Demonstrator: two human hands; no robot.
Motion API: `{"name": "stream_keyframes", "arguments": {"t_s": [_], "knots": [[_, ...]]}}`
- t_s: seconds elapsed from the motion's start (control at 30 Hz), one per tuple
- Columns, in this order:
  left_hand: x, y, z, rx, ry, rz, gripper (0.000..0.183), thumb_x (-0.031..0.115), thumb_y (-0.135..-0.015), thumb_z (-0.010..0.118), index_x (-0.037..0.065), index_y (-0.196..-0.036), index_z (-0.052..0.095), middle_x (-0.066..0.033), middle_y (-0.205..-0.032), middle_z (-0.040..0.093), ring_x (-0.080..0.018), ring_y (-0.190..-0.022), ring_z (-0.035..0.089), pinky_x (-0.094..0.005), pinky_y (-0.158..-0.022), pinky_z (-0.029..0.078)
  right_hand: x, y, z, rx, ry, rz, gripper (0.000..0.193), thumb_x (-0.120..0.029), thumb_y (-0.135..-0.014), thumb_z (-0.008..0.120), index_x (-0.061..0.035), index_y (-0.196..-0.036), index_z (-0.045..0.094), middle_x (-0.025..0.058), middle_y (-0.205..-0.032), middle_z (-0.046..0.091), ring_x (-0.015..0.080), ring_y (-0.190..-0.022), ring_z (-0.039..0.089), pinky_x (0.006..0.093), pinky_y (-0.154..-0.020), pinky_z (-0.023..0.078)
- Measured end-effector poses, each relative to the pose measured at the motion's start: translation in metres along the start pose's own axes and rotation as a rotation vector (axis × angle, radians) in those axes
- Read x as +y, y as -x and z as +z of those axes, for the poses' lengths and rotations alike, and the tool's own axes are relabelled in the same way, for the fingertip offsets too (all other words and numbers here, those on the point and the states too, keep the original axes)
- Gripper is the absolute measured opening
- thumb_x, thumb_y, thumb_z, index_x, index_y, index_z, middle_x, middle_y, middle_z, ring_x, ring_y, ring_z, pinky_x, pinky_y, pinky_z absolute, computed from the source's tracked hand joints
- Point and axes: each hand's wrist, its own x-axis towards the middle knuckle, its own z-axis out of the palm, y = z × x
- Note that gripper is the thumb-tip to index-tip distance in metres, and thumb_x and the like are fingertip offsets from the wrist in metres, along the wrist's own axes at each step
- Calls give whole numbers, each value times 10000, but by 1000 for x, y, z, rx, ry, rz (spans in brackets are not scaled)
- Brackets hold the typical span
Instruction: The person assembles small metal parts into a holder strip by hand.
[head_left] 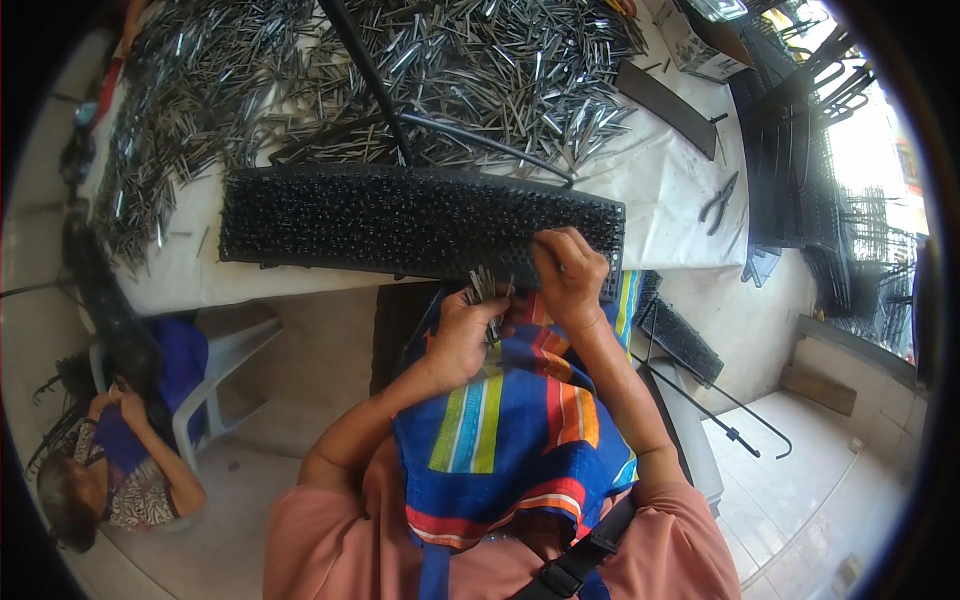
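My left hand (465, 335) is closed round a bunch of thin metal strips (487, 290), their ends sticking up past my fingers. Above the right part of a long black rack (380, 222), my right hand (572, 275) is closed in a pinch; whatever its fingertips hold, if anything, is hidden. The rack is full of small holes, many filled with dark pieces, and bare holes show near my right hand. It lies tilted along the table's near edge, over my lap. A striped blue apron (510, 420) covers my lap.
Loose metal strips (400, 80) lie heaped over the white-covered table (680, 215). A black rod frame (370, 75) rises behind the rack. Pliers (718, 203) and a dark flat plate (667, 108) lie right. Another person (120, 450) sits at lower left. Black racks (810, 200) stand right.
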Motion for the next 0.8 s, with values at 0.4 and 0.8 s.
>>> {"name": "stream_keyframes", "arguments": {"t_s": [0.4, 0.8], "knots": [[0, -2, -1, -20, 34, -11, 139, 23, -867, 597, 47, -1001, 627, -78, -883, 686, -164, -745, 633, -293, -635, 474, 2, 0, -2, -28, -1, -15, 100, 26, -776, 644, -19, -866, 640, 135, -784, 622, 306, -648, 637, 351, -559, 494], [4, -2, 4, -23, 19, -23, 138, 38, -864, 602, 66, -996, 634, -45, -882, 678, -144, -756, 630, -294, -642, 473, 6, -8, 8, -37, 92, -126, 107, 26, -773, 647, -24, -868, 639, 128, -781, 624, 300, -650, 638, 349, -560, 490]]}}
